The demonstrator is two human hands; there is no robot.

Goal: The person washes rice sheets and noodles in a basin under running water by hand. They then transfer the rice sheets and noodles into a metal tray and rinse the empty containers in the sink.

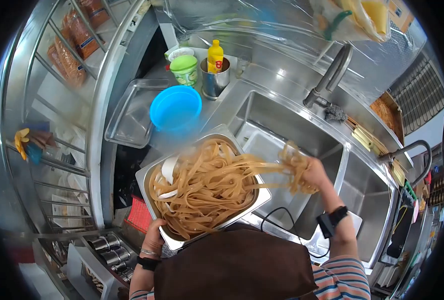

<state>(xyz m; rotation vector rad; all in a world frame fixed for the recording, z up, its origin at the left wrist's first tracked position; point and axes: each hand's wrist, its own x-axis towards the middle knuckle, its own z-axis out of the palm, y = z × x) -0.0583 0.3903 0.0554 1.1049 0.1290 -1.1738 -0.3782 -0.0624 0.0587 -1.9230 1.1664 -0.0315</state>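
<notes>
A deep metal pan (263, 197) heaped with wide brown noodles (207, 185) is in front of me, tilted beside the sink. My left hand (155, 236) grips its near left corner, fingers mostly hidden by the rim. Out to the right, my right hand (313, 175) is closed around a bunch of the noodles over the sink. Strands stretch from that fist back to the heap. Among the noodles at the pan's left side lies a white curved piece (170, 169), partly buried.
A double sink (262, 102) with a tall faucet (332, 75) lies to the right. Beyond the pan stand a blue bowl (176, 107), a clear tray (127, 112), a green tub (184, 70) and a metal canister (216, 82) holding a yellow bottle (215, 56). A metal rack (47, 165) lines the left.
</notes>
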